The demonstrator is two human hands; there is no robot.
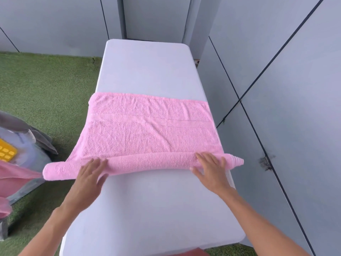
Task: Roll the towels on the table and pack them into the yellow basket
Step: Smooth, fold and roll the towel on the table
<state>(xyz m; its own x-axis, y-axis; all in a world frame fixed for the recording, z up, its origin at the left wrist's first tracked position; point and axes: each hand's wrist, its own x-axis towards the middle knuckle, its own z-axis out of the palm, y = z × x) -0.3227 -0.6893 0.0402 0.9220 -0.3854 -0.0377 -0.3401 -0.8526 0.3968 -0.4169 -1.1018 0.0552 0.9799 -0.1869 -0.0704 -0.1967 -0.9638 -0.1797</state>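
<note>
Left of our left hand, on the green turf floor, we see a grey container with something yellow inside and pink cloth draped over its edge. Our left hand and right hand press flat, fingers straight, on the rolled near edge of the pink towel spread across the white tabletop. Grey wall panels surround us.

My only view is the head camera, looking forward and steeply down along the white surface from its near end, close above it; wide-angle bending probably distorts the edges.
</note>
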